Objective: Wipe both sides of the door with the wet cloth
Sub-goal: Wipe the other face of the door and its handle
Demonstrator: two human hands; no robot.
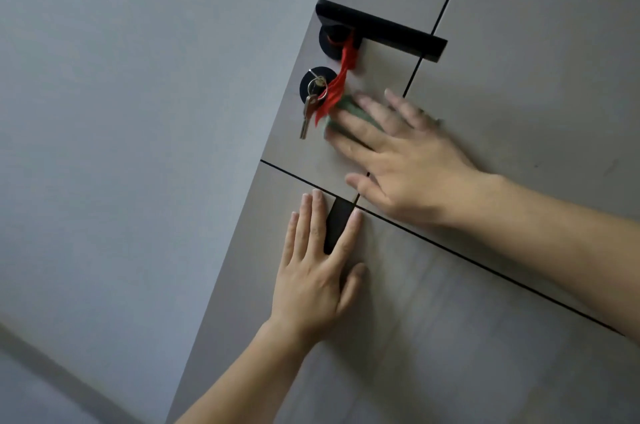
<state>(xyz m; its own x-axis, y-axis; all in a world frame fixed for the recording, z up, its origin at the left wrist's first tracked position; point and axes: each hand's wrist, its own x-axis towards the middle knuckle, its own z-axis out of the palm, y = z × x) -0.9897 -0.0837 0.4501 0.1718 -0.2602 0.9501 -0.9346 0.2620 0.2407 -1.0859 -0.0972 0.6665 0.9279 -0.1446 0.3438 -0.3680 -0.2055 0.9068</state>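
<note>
Grey wall (104,111) fills the left. Lower centre, the left hand (311,271) lies flat on the door (519,77), fingers spread across a black slot (335,222). Keys (309,111) and a red ribbon (343,77) dangle below the handle (381,28). The right hand (408,160), fingers straight and blurred, presses the green cloth (349,110), mostly hidden, to the door.

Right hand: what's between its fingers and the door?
Head view: a green cloth lies between the door and the flat fingers of the right hand, beside the hanging keys.
</note>
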